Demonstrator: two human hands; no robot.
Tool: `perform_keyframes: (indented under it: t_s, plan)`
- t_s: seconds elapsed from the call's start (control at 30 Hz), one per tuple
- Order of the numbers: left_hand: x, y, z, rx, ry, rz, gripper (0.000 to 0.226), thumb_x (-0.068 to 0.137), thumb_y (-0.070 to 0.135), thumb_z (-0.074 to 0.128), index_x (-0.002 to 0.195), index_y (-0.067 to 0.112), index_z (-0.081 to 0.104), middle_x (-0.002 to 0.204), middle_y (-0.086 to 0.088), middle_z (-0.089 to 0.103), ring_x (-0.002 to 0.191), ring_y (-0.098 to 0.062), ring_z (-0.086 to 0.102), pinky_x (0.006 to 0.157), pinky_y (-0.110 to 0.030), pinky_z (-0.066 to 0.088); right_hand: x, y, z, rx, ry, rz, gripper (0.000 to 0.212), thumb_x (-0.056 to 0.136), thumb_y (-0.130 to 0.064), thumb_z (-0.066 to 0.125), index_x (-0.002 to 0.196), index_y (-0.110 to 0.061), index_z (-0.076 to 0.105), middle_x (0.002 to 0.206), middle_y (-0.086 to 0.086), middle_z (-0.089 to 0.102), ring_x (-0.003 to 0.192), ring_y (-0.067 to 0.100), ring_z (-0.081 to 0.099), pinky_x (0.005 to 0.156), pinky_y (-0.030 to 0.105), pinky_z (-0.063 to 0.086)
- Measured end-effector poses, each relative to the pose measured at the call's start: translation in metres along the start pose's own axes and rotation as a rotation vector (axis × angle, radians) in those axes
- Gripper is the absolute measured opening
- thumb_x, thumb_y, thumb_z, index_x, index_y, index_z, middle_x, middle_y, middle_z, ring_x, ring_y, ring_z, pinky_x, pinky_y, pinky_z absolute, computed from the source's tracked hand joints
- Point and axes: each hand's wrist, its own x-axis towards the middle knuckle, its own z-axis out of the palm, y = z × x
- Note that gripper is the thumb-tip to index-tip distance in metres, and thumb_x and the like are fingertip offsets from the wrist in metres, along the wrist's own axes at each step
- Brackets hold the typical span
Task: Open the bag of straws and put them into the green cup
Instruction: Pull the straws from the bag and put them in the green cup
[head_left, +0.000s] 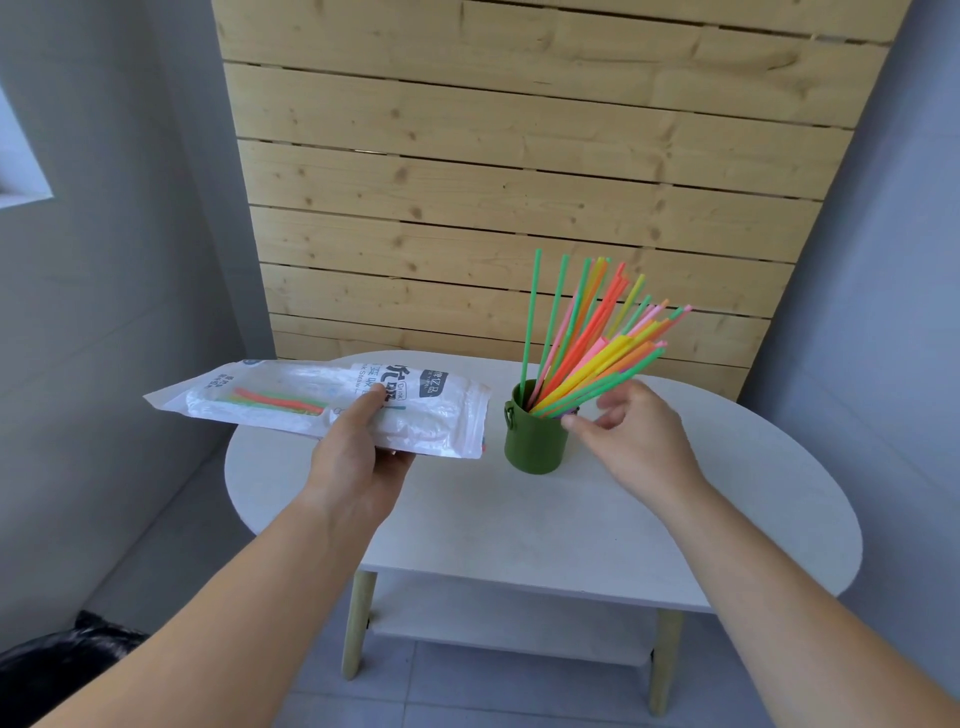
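Coloured straws (597, 343) fan out of the green cup (535, 441) on the white counter (519, 519). The right hand (639, 436) hovers just beside them, fingers loosely spread, holding nothing. The left hand (353, 462) grips the plastic straw bag (291, 400), thumb on top.

Grips the plastic bag (291, 400) with the left hand (358, 462), thumb on top, over the table's (519, 530) left edge. Hovers the right hand (634, 436), fingers loose, just beside the green cup (535, 441) toward the back edge, straws (587, 338) fanning out rightward.
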Motion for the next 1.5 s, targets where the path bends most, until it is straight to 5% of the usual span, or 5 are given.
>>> perform_keyframes:
  t_s: [0.23, 0.5, 0.7, 1.07, 1.5]
  plan:
    - [-0.002, 0.000, 0.002, 0.000, -0.014, 0.011, 0.019, 0.098, 0.010, 0.066, 0.116, 0.009, 0.069, 0.110, -0.007, 0.081, 0.099, -0.022, 0.079, 0.080, -0.037, 0.064, -0.018, -0.009, 0.002, 0.078, -0.577, 0.170, 0.032, 0.082, -0.039, 0.080, 0.090, -0.010, 0.071, 0.077, 0.005, 0.075, 0.058, 0.008, 0.068, 0.054, 0.022, 0.053]
    - [-0.008, 0.001, 0.011, 0.075, -0.083, 0.060, 0.027, 0.098, 0.014, 0.067, 0.124, 0.004, 0.069, 0.122, -0.012, 0.077, 0.109, -0.026, 0.076, 0.089, -0.038, 0.063, -0.044, -0.061, 0.031, 0.993, -0.401, 0.458, 0.050, 0.104, -0.049, 0.044, 0.124, -0.004, 0.056, 0.118, 0.029, 0.068, 0.100, 0.039, 0.072, 0.088, 0.047, 0.060]
    - [-0.018, -0.001, 0.020, 0.256, -0.184, 0.259, 0.032, 0.095, 0.010, 0.071, 0.127, 0.006, 0.068, 0.119, -0.016, 0.077, 0.107, -0.032, 0.076, 0.082, -0.042, 0.064, -0.053, -0.074, 0.046, 1.318, -0.375, 0.625, 0.046, 0.109, -0.038, 0.033, 0.130, -0.011, 0.064, 0.122, 0.014, 0.073, 0.114, 0.032, 0.069, 0.106, 0.050, 0.050]
    - [-0.014, 0.003, 0.014, 0.146, -0.050, 0.195, 0.031, 0.097, 0.006, 0.068, 0.127, 0.003, 0.067, 0.119, -0.015, 0.077, 0.104, -0.029, 0.077, 0.081, -0.038, 0.065, -0.050, -0.066, 0.048, 1.149, -0.359, 0.571, 0.034, 0.107, -0.031, 0.046, 0.115, -0.002, 0.061, 0.098, 0.018, 0.072, 0.083, 0.033, 0.072, 0.077, 0.047, 0.063]
    - [0.000, 0.004, 0.003, -0.005, 0.024, 0.028, 0.028, 0.096, 0.007, 0.069, 0.124, 0.004, 0.067, 0.117, -0.009, 0.079, 0.102, -0.022, 0.078, 0.080, -0.035, 0.065, -0.044, -0.052, 0.034, 0.714, -0.170, 0.062, 0.007, 0.092, -0.004, 0.069, 0.089, -0.009, 0.073, 0.074, 0.008, 0.070, 0.056, 0.007, 0.066, 0.056, 0.021, 0.055]
